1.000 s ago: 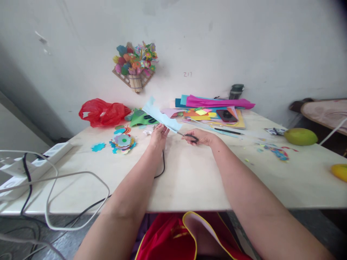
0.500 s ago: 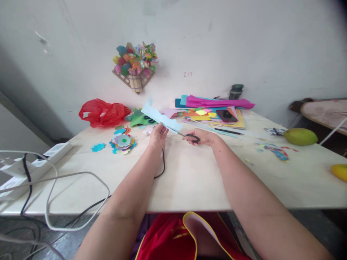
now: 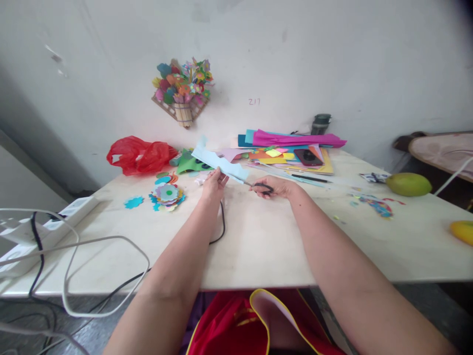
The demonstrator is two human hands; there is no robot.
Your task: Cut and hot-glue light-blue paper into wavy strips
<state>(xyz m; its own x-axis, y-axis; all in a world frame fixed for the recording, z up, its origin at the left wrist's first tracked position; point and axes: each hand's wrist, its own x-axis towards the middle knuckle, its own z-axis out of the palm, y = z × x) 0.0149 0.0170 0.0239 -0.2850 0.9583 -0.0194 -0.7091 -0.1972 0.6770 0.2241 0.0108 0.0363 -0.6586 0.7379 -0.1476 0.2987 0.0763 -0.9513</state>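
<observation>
A light blue sheet of paper (image 3: 218, 161) with a wavy, notched upper edge is pinched in my left hand (image 3: 216, 184) above the middle of the table. My right hand (image 3: 272, 187) is closed round the black handles of a pair of scissors (image 3: 263, 188). The scissor blades point left and meet the lower right end of the blue paper. To the left of my left hand lies a pile of scalloped paper flowers (image 3: 168, 193), with a single blue paper flower (image 3: 133, 202) beside it.
At the back are a red plastic bag (image 3: 140, 155), coloured sheets (image 3: 295, 139), a phone (image 3: 308, 157) and a dark cup (image 3: 320, 124). Paper scraps (image 3: 380, 206) and a green fruit (image 3: 408, 184) lie right. A white power strip (image 3: 74, 212) and cables (image 3: 148, 256) are left.
The view has shifted very slightly. Both hands, the blue paper and the scissors hold nearly the same places.
</observation>
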